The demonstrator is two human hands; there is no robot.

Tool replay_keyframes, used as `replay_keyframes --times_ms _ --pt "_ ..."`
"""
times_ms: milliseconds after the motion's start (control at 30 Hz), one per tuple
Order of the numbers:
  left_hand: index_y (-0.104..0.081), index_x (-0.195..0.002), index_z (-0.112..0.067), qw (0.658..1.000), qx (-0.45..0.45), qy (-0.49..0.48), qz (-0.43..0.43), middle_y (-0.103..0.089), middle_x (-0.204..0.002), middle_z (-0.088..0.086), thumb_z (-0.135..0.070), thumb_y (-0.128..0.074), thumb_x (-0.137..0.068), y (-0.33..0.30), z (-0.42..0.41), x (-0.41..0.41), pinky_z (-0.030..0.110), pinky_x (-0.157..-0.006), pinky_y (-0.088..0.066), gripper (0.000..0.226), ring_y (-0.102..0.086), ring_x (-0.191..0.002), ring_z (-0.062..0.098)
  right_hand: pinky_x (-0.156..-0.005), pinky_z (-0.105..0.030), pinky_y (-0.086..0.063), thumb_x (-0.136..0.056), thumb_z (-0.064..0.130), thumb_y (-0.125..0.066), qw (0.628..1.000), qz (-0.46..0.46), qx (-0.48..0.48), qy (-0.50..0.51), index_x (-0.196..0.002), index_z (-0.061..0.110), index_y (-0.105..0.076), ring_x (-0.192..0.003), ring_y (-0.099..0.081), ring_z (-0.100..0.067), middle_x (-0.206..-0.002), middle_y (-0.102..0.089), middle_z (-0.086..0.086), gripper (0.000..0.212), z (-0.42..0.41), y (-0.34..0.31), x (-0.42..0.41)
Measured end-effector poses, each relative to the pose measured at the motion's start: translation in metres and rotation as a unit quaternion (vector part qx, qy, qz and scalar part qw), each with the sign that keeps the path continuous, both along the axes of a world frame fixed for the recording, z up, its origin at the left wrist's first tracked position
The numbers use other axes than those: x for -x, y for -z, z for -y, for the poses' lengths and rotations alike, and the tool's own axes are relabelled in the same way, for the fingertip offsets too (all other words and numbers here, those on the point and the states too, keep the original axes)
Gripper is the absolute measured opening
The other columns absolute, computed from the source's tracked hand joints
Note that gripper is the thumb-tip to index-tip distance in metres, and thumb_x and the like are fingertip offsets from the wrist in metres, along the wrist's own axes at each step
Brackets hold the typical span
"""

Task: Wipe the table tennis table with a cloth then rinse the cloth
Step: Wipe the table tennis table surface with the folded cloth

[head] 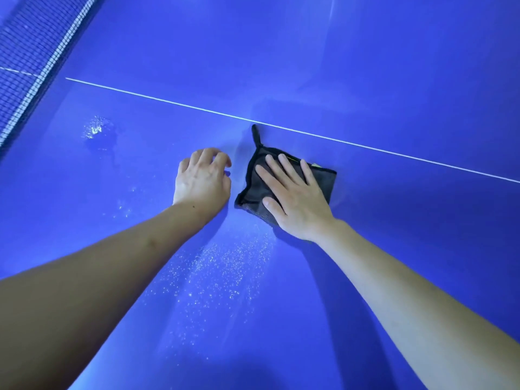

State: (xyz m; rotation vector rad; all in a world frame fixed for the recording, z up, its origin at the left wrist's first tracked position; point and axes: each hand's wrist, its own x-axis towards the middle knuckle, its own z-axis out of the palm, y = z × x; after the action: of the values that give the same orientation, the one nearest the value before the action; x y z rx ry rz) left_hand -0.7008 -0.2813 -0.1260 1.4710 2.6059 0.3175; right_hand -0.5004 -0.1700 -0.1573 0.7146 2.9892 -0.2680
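Wiping stage, rinse not begun: right hand (295, 198) is pressing flat-fingered on folded dark grey cloth (323, 181) atop blue table tennis table (365, 66); left hand (201, 181) is resting beside it, loosely curled, empty. Droplets (219, 266) are awaiting wiping.

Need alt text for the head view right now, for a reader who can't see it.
A right hand presses flat on a dark cloth lying on a blue table tennis table, just short of its white line. The left hand rests beside the cloth with fingers curled. Water droplets speckle the surface between the forearms; the net is at far left.
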Motion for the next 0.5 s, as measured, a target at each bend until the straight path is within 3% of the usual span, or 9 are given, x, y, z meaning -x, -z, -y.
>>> replay_keyframes --times_ms 233,333,500 --pt "-0.063 -0.112 -0.02 1.0 0.0 -0.008 -0.007 -0.057 -0.126 0.001 -0.015 -0.051 -0.089 -0.004 0.006 -0.008 0.043 -0.099 -0.036 0.027 -0.049 -0.118 0.028 -0.131 -0.048 -0.008 -0.105 0.054 -0.028 1.0 -0.015 -0.002 0.004 -0.167 0.035 -0.016 -0.162 -0.012 -0.017 -0.176 -0.015 0.005 0.066 -0.066 -0.011 0.032" --pt "-0.062 -0.112 -0.02 1.0 -0.003 -0.018 -0.011 -0.057 -0.125 0.001 -0.015 -0.051 -0.089 -0.007 0.021 -0.006 0.043 -0.098 -0.037 0.027 -0.05 -0.116 0.028 -0.131 -0.044 -0.007 -0.105 0.062 -0.022 0.999 0.028 -0.011 -0.026 -0.167 0.039 -0.01 -0.162 -0.008 -0.016 -0.176 -0.008 0.005 0.067 -0.088 -0.018 0.053" --pt "-0.063 -0.11 -0.019 0.999 0.001 -0.036 -0.022 -0.057 -0.123 0.0 -0.015 -0.052 -0.088 -0.004 0.049 -0.002 0.043 -0.096 -0.037 0.025 -0.051 -0.115 0.028 -0.132 -0.046 -0.006 -0.107 0.052 -0.022 0.999 -0.009 -0.025 -0.035 -0.168 0.023 -0.015 -0.163 -0.003 -0.021 -0.177 -0.004 -0.001 0.067 -0.076 -0.014 0.054"
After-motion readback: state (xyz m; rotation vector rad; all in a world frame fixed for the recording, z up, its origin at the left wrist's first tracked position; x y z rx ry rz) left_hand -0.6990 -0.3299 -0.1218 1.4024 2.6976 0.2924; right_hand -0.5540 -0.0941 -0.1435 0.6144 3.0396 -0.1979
